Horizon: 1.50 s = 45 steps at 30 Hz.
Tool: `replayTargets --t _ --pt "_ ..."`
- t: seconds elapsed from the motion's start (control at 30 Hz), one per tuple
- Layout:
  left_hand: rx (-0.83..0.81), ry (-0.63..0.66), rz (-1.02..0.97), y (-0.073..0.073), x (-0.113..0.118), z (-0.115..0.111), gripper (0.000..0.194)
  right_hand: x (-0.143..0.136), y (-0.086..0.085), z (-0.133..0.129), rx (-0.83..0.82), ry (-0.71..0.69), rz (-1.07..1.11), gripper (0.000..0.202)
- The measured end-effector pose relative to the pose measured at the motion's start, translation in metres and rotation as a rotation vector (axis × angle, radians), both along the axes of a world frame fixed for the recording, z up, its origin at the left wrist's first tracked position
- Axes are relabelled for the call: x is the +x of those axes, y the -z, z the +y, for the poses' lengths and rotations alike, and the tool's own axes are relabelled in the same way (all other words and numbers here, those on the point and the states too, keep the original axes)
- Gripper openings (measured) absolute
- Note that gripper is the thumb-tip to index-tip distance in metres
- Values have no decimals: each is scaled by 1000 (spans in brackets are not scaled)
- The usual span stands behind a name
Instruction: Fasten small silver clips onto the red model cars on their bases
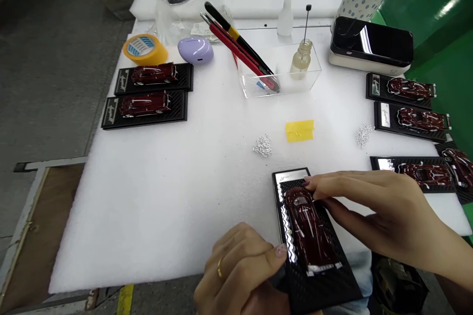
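Note:
A dark red model car (pixel 310 226) sits on a black display base (pixel 325 290) with a silver nameplate, tilted at the table's front edge. My left hand (pixel 240 270), with a gold ring, grips the base's left side; its thumb lies along the edge and the other fingers are curled. At the car's far right corner, my right hand (pixel 377 202) has thumb and index finger drawn close together, the fingertips against the car. Whether a small part is between them is hidden. Beyond the base lie a pile of tiny silver parts (pixel 263 146) and a yellow tape piece (pixel 299 131).
Two finished-looking cars on bases (pixel 148 108) stand at left, several more (pixel 421 120) at right. Behind are a yellow tape roll (pixel 145 49), a purple case (pixel 195 50), a clear tray (pixel 258 89) with tweezers (pixel 240 49) and a glass bottle (pixel 301 59), and a phone (pixel 373 42).

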<state>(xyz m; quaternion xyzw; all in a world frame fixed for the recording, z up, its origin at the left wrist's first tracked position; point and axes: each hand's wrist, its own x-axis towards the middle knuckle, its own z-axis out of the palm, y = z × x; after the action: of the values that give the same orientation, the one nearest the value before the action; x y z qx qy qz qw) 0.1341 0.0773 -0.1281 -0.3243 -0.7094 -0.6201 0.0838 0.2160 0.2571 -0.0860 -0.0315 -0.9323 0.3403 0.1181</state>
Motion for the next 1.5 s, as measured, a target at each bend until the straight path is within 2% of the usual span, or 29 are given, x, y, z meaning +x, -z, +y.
replayTargets --t 0.33,0.5,0.73,0.83,0.9,0.97,1.07,1.17,1.27,1.3,1.4,1.5 --pt "23 25 -10 0 -1 -1 39 1 3 1 -97 38 -19 20" --pt "83 -41 -26 0 2 4 42 6 17 -9 -186 179 127 21" --pt "53 79 21 0 -5 -3 37 11 31 -23 -261 249 243 28" --pt "-77 162 123 2 -13 -14 37 17 35 -25 -355 419 261 26" --pt "-194 244 282 6 -17 -24 36 23 40 -26 -459 570 310 23" --pt "-290 274 421 11 -18 -32 36 28 46 -27 -523 667 371 20" --pt "-396 252 506 17 -16 -42 30 32 53 -29 -494 710 443 15" --pt "-442 295 539 13 -23 -45 31 33 55 -29 -443 682 455 13" --pt "-501 419 497 -3 -53 -30 31 32 54 -26 -432 626 483 13" --pt "-584 438 436 -9 -67 -20 30 31 54 -25 -430 614 499 13" --pt "-730 348 320 -27 -108 21 21 31 56 -22 -423 617 511 10" --pt "-875 304 196 -36 -126 60 15 32 61 -21 -425 640 487 8"
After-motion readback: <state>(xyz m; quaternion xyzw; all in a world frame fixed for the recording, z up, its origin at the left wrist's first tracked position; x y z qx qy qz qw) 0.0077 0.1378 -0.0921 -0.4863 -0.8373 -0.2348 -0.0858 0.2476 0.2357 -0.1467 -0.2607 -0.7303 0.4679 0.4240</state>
